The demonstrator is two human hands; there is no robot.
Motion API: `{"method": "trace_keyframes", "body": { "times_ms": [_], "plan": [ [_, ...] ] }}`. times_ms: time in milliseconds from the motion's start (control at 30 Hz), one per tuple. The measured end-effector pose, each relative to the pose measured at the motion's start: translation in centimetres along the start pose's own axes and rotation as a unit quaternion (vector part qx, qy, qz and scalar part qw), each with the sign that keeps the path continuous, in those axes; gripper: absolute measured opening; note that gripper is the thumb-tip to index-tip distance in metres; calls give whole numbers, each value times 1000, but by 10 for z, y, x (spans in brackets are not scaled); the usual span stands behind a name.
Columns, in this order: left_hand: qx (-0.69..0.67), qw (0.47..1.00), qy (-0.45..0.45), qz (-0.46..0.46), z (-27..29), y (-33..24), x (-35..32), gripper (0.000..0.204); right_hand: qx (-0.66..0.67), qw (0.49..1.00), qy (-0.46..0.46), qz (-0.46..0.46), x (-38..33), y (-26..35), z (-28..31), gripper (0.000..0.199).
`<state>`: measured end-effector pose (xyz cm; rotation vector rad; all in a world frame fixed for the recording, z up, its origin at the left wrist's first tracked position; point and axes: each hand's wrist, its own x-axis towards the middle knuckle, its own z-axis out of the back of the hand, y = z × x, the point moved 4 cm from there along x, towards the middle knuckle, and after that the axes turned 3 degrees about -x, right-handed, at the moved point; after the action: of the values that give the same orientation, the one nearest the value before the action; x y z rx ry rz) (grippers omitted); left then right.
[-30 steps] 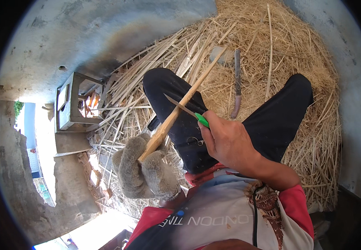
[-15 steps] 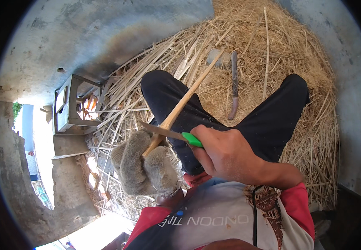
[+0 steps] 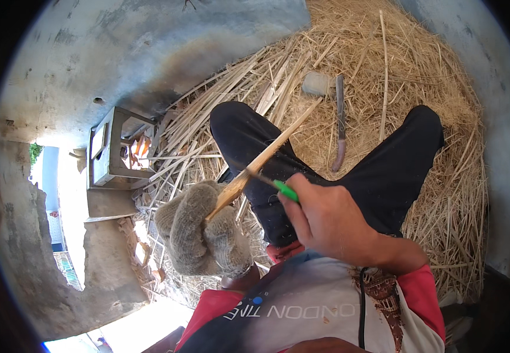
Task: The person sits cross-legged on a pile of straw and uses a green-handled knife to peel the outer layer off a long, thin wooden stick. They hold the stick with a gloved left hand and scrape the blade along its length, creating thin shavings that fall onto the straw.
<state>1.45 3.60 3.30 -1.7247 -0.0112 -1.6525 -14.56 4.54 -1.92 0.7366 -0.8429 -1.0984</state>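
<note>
My left hand (image 3: 199, 232), in a thick grey knitted glove, is closed around the lower end of a pale wooden stick (image 3: 271, 152). The stick slants up and away to the right over my left thigh, its far end thinner. My bare right hand (image 3: 337, 220) grips the green handle of a knife (image 3: 287, 190). Its blade, a little blurred, lies against the stick just beyond the gloved fingers. Between my spread legs, on the shavings, rests a long machete (image 3: 341, 117) with a brown handle. A greyish block (image 3: 318, 83) sits beside its tip.
Straw-like shavings (image 3: 420, 76) and split strips (image 3: 225, 94) cover the floor around my legs. One long thin strip (image 3: 384, 76) lies beyond the machete. A worn wooden stool-like frame (image 3: 120, 150) stands at the left by the wall (image 3: 137, 47).
My right hand and the knife have shifted slightly right and toward me's far side, the blade now farther up the stick. The stick is tilted a bit lower; the left hand stays closed on it.
</note>
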Motion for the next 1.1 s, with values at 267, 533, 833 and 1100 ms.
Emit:
{"method": "trace_keyframes", "body": {
  "times_ms": [267, 533, 833, 1100],
  "plan": [
    [2, 1000, -11, 28, -1, -2, -7, 36, -95, 989, -39, -103, 7, -42, -9, 16],
    [9, 998, -22, 55, -9, 0, -17, 37, -57, 994, -46, -79, 2, -34, -20, 19],
    [15, 996, -21, 83, -8, 10, -9, 38, -32, 995, -81, 46, 8, -9, -20, 17],
    [25, 993, -6, 114, -4, 19, 0, 39, -40, 997, -31, -55, 34, -37, -4, 16]
  ]
}}
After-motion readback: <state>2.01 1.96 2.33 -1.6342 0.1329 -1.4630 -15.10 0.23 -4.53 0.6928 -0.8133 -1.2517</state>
